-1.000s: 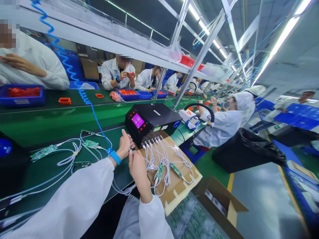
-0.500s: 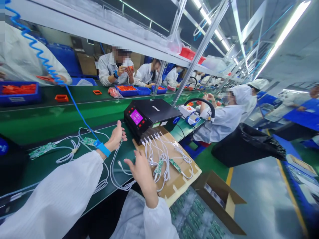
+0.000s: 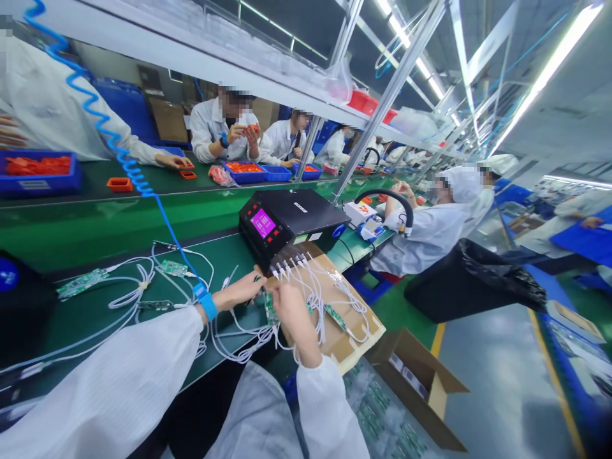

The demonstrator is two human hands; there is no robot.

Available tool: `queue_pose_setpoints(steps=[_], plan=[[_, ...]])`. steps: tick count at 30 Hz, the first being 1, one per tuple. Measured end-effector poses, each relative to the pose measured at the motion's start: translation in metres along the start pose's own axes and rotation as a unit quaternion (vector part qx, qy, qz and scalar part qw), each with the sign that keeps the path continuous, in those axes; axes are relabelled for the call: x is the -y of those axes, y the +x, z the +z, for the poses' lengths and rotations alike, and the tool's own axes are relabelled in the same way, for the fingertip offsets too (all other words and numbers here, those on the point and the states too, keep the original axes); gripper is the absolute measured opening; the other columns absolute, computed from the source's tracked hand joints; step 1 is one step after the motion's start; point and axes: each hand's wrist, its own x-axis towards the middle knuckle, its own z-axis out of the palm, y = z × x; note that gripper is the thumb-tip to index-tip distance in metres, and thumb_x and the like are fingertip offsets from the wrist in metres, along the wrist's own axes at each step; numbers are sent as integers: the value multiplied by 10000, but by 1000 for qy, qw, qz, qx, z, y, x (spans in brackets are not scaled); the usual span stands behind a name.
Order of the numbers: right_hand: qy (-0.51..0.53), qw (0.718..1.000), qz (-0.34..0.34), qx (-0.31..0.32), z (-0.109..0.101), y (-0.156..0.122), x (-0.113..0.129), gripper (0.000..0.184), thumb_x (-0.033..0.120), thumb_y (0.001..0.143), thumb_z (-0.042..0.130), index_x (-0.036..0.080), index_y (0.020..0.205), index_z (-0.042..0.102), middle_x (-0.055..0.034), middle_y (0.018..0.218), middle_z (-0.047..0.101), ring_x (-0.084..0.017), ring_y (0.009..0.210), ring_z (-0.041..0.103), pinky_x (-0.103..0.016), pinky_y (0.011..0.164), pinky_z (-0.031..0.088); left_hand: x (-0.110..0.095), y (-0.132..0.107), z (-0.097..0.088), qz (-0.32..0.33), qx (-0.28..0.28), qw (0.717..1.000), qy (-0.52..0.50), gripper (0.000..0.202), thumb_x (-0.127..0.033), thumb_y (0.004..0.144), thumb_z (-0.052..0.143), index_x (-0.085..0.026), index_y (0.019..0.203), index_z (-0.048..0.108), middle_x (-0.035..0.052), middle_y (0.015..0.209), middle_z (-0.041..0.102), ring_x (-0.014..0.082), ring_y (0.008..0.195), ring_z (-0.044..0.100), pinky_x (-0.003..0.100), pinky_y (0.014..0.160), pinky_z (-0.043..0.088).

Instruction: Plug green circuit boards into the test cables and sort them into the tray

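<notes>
My left hand (image 3: 243, 289) is beside the green circuit board (image 3: 270, 310), likely light, stiff and fragile, best pinched by its edges. Just right of it, my right hand (image 3: 292, 311) nearly meets the left; which one grips, I can't tell.

Factory with white-coated workers (image 3: 210, 134)

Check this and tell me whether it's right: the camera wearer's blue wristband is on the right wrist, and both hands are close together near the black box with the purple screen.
Wrong wrist: the head view shows the blue wristband on the left one. The rest stands: the left hand and right hand are close together near the black box with the purple screen.
</notes>
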Motion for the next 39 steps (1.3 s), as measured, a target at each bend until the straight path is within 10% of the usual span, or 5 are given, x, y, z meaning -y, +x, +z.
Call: queue_pose_setpoints(steps=[7,16,39], plan=[[386,921,54,25,-13,-7,-28,255,497,1061,346,260,1025,431,16,801,660,-140,382,595,-249,351,376,-13,-16,31,89,100,991,-11,416,-601,972,537,-195,1049,575,1,790,609,128,607,558,257,604,483],[459,884,72,-41,-10,-5,-32,559,852,892,416,297,856,362,110,392,432,-159,295,463,-254,305,355,-23,-18,73,184,75,980,34,471,-690,985,432,-224,990,497,-1,818,613,148,648,581,291,650,492],[567,823,-18,0,-9,-9,-36,434,634,879,626,236,731,538,30,575,553,-173,534,610,-285,500,467,-12,-25,77,216,47,975,-6,515,-746,970,441,-235,931,486,-84,532,473,122,362,473,227,370,350]])
